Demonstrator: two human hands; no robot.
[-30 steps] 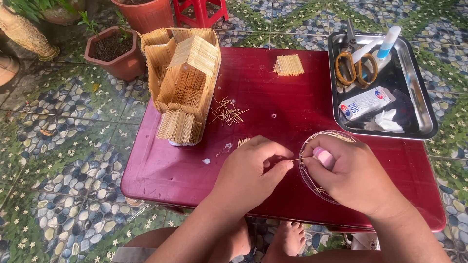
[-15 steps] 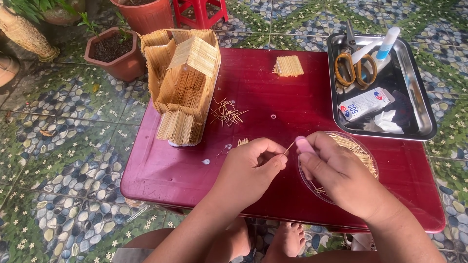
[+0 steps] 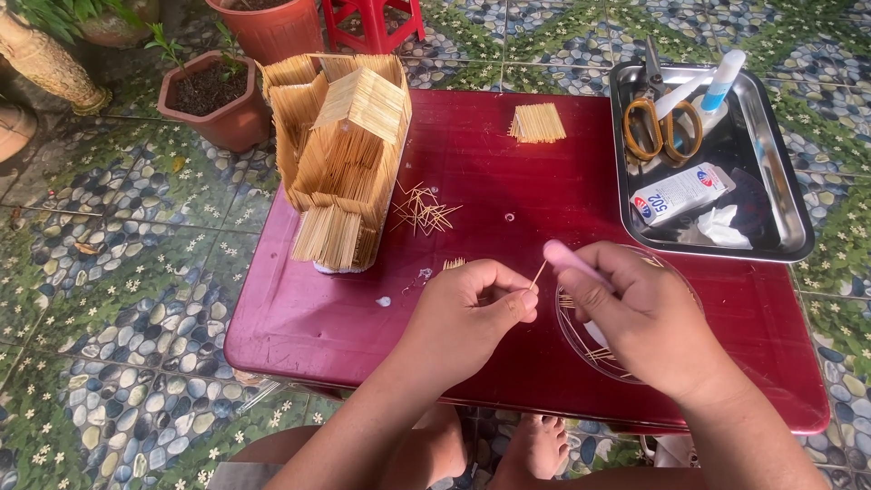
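Observation:
My left hand (image 3: 470,313) pinches a thin wooden stick (image 3: 538,274) over the front middle of a dark red table (image 3: 363,318). My right hand (image 3: 646,319) grips a pink-handled tool (image 3: 572,261) whose tip meets the stick. Beneath my right hand lies a round clear dish (image 3: 599,349) with several sticks in it, mostly covered by the hand. A small house built of wooden sticks (image 3: 345,154) stands at the table's left side.
Loose sticks (image 3: 423,210) lie beside the house, and a flat stick panel (image 3: 537,122) sits at the far edge. A metal tray (image 3: 780,200) on the right holds scissors (image 3: 660,122), a glue tube and a small box. Clay pots (image 3: 218,104) stand on the tiled floor.
Both hands have risen slightly and shifted left off the dish. The stick and the pink tool have tilted upward between them.

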